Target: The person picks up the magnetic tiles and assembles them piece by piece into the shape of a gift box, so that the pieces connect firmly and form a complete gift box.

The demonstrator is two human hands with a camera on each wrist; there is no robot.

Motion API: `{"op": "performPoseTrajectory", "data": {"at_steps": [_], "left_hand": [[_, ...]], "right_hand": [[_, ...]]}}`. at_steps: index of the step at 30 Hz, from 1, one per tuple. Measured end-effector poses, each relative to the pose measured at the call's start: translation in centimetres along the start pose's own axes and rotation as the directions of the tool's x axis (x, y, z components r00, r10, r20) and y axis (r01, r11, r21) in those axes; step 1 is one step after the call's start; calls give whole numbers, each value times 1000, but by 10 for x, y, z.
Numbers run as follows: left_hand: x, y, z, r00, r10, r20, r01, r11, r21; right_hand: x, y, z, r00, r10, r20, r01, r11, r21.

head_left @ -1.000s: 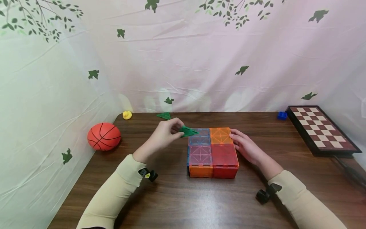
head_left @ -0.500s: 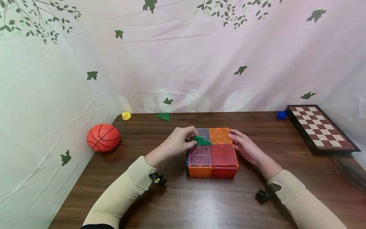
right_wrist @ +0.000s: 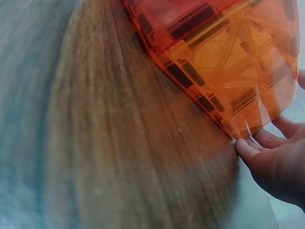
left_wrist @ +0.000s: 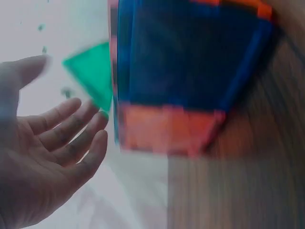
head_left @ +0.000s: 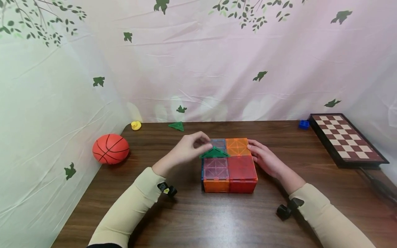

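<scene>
A low box of see-through magnetic tiles (head_left: 243, 168) stands mid-table, its top made of blue, orange, purple and red squares. On that top a green triangular magnetic tile (head_left: 215, 152) stands upright along the line between the blue and purple squares. My left hand (head_left: 186, 151) hovers at the box's left, thumb and fingers spread apart. In the left wrist view a gap shows between these fingers (left_wrist: 71, 129) and the green triangle (left_wrist: 93, 74). Against the box's right rear corner rests my right hand (head_left: 266, 158), its fingertips touching the orange tile (right_wrist: 238, 62).
Another green triangle tile (head_left: 177, 126) lies behind the box. A yellow toy duck (head_left: 136, 125) and an orange basketball (head_left: 110, 149) sit at the left. On the right are a blue toy brick (head_left: 304, 124) and a chessboard (head_left: 347, 137) with a cable (head_left: 376, 184).
My left hand carried the green triangle right onto the box, stood it on the top and let go, then drew back slightly left. The right hand stayed at the corner.
</scene>
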State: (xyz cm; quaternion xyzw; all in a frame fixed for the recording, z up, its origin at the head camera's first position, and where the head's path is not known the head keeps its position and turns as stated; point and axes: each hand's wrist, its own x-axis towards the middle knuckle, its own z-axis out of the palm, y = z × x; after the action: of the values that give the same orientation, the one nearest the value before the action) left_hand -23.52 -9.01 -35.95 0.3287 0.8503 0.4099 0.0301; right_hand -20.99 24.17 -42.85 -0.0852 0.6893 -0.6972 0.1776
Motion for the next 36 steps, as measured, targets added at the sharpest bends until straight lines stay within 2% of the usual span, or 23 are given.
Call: {"op": "performPoseTrajectory", "data": {"at_steps": [3, 5, 8, 11, 15, 17, 20, 24, 26, 30, 32, 36], "left_hand": [[6, -24, -14, 991, -94, -96, 97, 995, 23], [12, -47, -23, 972, -172, -161, 185, 980, 69], [21, -85, -34, 938, -284, -199, 317, 936, 156], [28, -117, -41, 918, -363, -158, 393, 883, 256], [33, -139, -44, 913, -404, -58, 392, 829, 398], [34, -142, -43, 913, -406, -23, 372, 809, 455], [32, -137, -38, 914, -406, -2, 348, 780, 520], [20, -120, -27, 922, -386, 8, 309, 749, 587], [12, -109, -22, 925, -380, 16, 294, 742, 602], [-1, -92, -17, 926, -374, 43, 270, 740, 616], [-4, -88, -18, 932, -359, 46, 259, 749, 609], [1, -96, -26, 945, -326, 22, 261, 791, 553]], "right_hand": [[0, 0, 0, 1000, 3, -1, -3, 1000, 3], [0, 0, 0, 1000, 4, -2, -4, 1000, 3], [0, -1, 0, 1000, 5, -2, -5, 1000, 0], [0, -1, 0, 1000, 6, -2, -6, 1000, -3], [0, -1, 1, 1000, 6, -4, -6, 1000, -3], [-1, -2, 1, 1000, 8, -6, -8, 1000, -3], [-1, -2, 1, 1000, 6, -5, -6, 1000, -3], [-1, -3, 0, 1000, -1, -4, 1, 1000, -2], [-1, -3, 0, 1000, -3, -4, 3, 1000, -1], [-1, -4, -1, 1000, 1, -3, -1, 1000, -3], [-2, -4, -1, 1000, 4, -2, -4, 1000, -4], [-2, -3, 1, 1000, 6, 1, -6, 1000, 2]]}}
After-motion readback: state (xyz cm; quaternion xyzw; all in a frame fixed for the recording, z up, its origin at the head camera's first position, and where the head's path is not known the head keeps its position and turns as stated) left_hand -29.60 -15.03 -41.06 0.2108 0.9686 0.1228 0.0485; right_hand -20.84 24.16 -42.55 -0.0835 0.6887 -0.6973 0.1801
